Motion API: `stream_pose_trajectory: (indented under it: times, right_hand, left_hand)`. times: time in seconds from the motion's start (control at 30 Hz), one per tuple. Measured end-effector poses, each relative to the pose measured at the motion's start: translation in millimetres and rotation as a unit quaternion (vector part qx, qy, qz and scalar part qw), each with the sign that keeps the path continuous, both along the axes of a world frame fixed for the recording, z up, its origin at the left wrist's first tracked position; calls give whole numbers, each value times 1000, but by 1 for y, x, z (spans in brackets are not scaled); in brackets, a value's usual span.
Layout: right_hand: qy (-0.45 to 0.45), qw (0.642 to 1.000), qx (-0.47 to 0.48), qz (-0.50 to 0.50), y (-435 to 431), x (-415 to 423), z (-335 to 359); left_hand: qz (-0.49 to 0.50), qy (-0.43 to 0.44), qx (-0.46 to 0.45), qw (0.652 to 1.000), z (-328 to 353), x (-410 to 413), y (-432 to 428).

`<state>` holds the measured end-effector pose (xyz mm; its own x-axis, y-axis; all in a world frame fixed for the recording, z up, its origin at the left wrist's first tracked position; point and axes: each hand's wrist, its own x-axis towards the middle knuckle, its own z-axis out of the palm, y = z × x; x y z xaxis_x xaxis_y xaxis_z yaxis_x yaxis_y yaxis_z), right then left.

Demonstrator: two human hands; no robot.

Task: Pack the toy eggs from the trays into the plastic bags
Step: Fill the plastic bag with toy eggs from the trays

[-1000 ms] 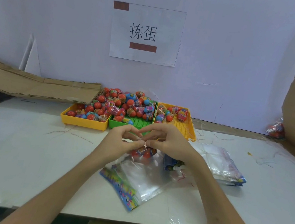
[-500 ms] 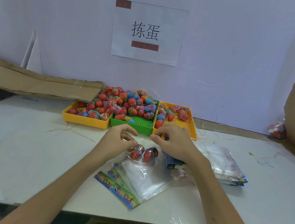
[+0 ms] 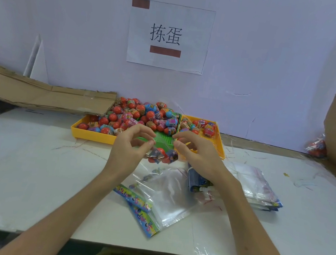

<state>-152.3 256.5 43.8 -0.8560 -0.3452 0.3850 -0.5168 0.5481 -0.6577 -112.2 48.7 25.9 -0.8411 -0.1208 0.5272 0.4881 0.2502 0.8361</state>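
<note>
Both hands are lifting slightly and spreading apart. Left hand [image 3: 132, 146] and right hand [image 3: 196, 155] are pinching the plastic bag [image 3: 166, 194] mouth; bagged toy eggs [image 3: 162, 155] are hanging between them, trays [image 3: 93, 136] at twelve o'clock on the bench [image 3: 27, 172].

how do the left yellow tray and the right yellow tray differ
The left yellow tray is heaped with toy eggs, mostly red; the right yellow tray holds only a few at its far end, its mesh floor mostly bare. The right hand partly covers the right one. Both are yellow and flank the green tray.
</note>
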Motion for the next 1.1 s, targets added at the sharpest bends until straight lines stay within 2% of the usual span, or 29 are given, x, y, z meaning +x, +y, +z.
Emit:
stream_pose_trajectory:
  times: [0.13, 0.27, 0.37, 0.5, 0.6, 0.67, 0.73, 0.9, 1.1]
  right_hand:
    - [-48, 999, -8, 19, -1, 1, 2]
    - [-42, 990, -121, 56, -5, 5, 8]
    - [-43, 981, -177, 63, -6, 6, 12]
    - [-47, 971, -228, 59, -3, 8, 13]
    - [-52, 966, -245, 65, -3, 8, 13]
    - [-56, 964, -250, 67, -4, 8, 13]
    - [-53, 965, -248, 65, -4, 7, 13]
    - [-46, 973, -221, 54, -4, 7, 12]
    - [-95, 974, -193, 67, -2, 7, 12]
  left_hand:
    - [-22, 3, 75, 997, 4, 1, -1]
    - [-95, -51, 191, 976, 8, 1, -3]
    - [-137, -82, 224, 961, 9, 1, -4]
    - [-202, -164, 184, 948, 6, 0, -3]
    - [-245, -205, 82, 944, 1, 1, 0]
    - [-238, -200, 19, 950, -2, 3, 3]
    - [-209, -189, -4, 960, -3, 2, 5]
    - [-170, -163, -29, 972, -4, 2, 3]
    - [-154, -152, -34, 976, -4, 3, 5]
